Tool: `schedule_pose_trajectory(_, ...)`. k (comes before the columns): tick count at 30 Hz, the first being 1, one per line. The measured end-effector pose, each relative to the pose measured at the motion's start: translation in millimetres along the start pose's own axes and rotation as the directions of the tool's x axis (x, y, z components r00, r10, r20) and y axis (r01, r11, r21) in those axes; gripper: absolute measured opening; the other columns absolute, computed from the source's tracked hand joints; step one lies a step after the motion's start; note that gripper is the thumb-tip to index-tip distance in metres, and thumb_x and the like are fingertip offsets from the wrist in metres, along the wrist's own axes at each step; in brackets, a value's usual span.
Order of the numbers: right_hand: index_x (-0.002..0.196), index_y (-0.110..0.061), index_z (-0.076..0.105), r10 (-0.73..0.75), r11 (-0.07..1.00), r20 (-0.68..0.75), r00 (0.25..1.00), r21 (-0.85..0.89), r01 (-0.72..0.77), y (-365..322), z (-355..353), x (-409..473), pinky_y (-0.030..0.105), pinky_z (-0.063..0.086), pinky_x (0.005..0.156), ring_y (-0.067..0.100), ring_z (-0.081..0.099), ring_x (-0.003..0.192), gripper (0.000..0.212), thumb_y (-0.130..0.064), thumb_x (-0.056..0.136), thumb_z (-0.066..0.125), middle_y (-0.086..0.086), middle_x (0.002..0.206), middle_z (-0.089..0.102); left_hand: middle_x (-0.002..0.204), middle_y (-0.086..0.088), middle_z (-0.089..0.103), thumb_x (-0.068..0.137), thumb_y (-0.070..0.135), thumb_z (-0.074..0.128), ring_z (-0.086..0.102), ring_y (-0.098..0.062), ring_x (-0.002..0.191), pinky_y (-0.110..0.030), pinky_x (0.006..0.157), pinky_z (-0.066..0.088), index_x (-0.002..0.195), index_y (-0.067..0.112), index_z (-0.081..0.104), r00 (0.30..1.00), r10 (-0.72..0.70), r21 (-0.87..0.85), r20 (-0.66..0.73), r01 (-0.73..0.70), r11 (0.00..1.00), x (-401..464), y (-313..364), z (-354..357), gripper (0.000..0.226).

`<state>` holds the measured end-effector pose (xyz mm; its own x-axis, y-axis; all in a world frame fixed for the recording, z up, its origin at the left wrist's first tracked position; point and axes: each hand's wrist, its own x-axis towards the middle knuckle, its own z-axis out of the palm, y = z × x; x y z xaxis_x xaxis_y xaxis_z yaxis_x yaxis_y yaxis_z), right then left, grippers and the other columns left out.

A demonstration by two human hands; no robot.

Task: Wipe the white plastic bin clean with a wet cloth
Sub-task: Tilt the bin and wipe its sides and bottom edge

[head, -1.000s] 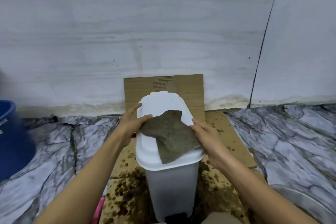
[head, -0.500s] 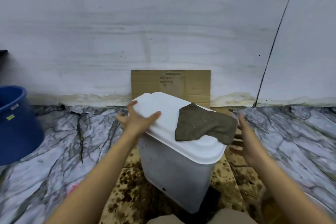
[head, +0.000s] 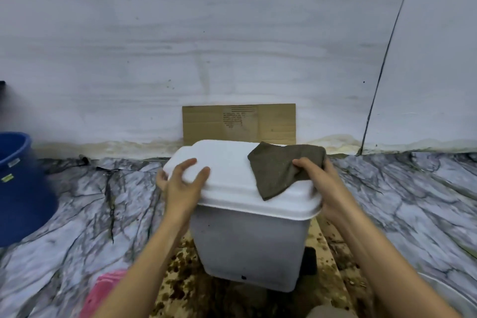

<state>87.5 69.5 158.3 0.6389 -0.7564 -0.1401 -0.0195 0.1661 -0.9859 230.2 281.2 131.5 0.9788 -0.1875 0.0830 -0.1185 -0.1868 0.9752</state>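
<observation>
The white plastic bin (head: 247, 245) stands on stained cardboard, turned so one corner faces me, with its lid (head: 227, 162) closed. A grey-brown cloth (head: 276, 170) lies draped over the lid's right half. My left hand (head: 183, 181) grips the lid's left edge, fingers on top and thumb under the rim. My right hand (head: 320, 181) is on the bin's right side, thumb pressing the cloth's edge, fingers wrapped around the lid rim and cloth.
A blue bucket (head: 18, 188) stands at the far left. Wet, spotted cardboard (head: 185, 281) lies under the bin, and another piece (head: 206, 121) leans on the wall behind. A pink object (head: 103, 289) sits at bottom left, a pale basin rim (head: 449, 294) at bottom right.
The bin has been turned from facing me to corner-on. My right hand, off the bin half a second ago, now grips the cloth and lid edge. My left hand stayed on the lid.
</observation>
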Motion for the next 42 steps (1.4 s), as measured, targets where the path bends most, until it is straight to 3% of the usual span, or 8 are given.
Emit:
schedule_pose_trajectory(5,0.149,-0.019,0.010,-0.047,0.943,-0.149,0.988,-0.334,-0.006,7,-1,31,0.050,0.033,0.109,0.033,0.034,0.134,0.095,-0.045,0.079,0.068,0.014,0.149,0.031,0.155,0.003,-0.008,0.084,0.046,0.062,0.006,-0.029,0.142,-0.035,0.108,0.023,0.120,0.038,0.052,0.999,0.043,0.090,-0.024,-0.041,0.995,-36,-7,17,0.038)
schedule_pose_trajectory(7,0.150,-0.026,-0.001,-0.192,0.756,-0.216,0.957,-0.655,0.004,1,2,32,0.055,0.016,0.113,0.035,0.008,0.144,0.099,-0.051,0.080,0.064,0.016,0.156,0.007,0.156,0.003,-0.015,0.086,0.049,0.058,-0.001,-0.030,0.143,-0.044,0.112,0.019,0.126,0.038,0.047,1.000,-0.016,0.122,0.020,0.013,0.992,-29,2,22,0.043)
schedule_pose_trajectory(11,0.149,-0.019,0.018,-0.398,0.212,0.211,0.893,-0.926,0.313,-7,36,26,0.050,-0.001,0.117,0.026,0.006,0.146,0.076,-0.060,0.090,0.041,0.010,0.158,0.013,0.155,0.002,-0.023,0.087,0.058,0.049,-0.010,-0.029,0.144,-0.050,0.114,0.009,0.132,0.041,0.039,1.000,0.025,0.301,0.012,-0.028,0.953,-22,4,26,0.048)
schedule_pose_trajectory(14,0.151,-0.018,0.016,-0.282,0.075,0.408,0.868,-0.893,0.444,8,75,8,0.047,-0.008,0.116,0.018,0.007,0.147,0.079,-0.068,0.090,0.022,0.004,0.159,0.016,0.156,0.007,-0.022,0.093,0.057,0.033,-0.015,-0.021,0.144,-0.052,0.114,0.001,0.137,0.040,0.033,0.985,0.170,0.476,0.030,-0.164,0.864,-20,-7,20,0.047)
schedule_pose_trajectory(18,0.150,-0.029,0.017,-0.244,0.079,0.596,0.765,-0.774,0.628,10,77,-3,0.040,-0.008,0.117,0.012,0.004,0.147,0.060,-0.055,0.097,0.026,-0.004,0.160,0.013,0.158,0.019,-0.007,0.096,0.054,0.021,-0.016,-0.017,0.144,-0.052,0.115,-0.006,0.142,0.044,0.024,0.968,0.165,0.496,0.190,-0.240,0.834,-6,-13,4,0.047)
schedule_pose_trajectory(24,0.139,-0.035,0.043,-0.187,0.345,0.613,0.767,-0.690,0.636,-12,27,-2,0.040,0.006,0.118,0.015,0.018,0.145,0.043,-0.040,0.097,0.046,-0.002,0.159,0.016,0.158,0.017,-0.005,0.076,0.080,0.041,-0.011,-0.017,0.144,-0.054,0.112,0.003,0.147,0.043,-0.006,0.957,0.091,0.547,0.277,-0.235,0.803,-2,-11,-6,0.092)
schedule_pose_trajectory(35,0.123,-0.031,0.051,-0.283,0.242,0.636,0.718,-0.676,0.695,5,137,-6,0.048,0.004,0.116,0.015,0.022,0.143,0.043,-0.036,0.083,0.066,-0.008,0.143,0.043,0.156,0.012,0.007,0.045,0.076,0.074,0.008,-0.025,0.142,-0.049,0.112,0.020,0.148,0.029,0.011,0.905,0.242,0.635,0.350,-0.419,0.649,13,-17,-16,0.130)
schedule_pose_trajectory(42,0.136,-0.042,0.044,-0.359,0.174,0.661,0.659,-0.646,0.743,15,87,4,0.046,0.001,0.116,0.016,0.008,0.147,0.047,-0.048,0.090,0.054,-0.003,0.158,0.018,0.153,0.022,0.003,0.041,0.078,0.074,0.000,-0.020,0.138,-0.058,0.109,0.018,0.144,0.040,0.008,0.928,0.157,0.624,0.339,-0.347,0.700,16,-14,-15,0.128)
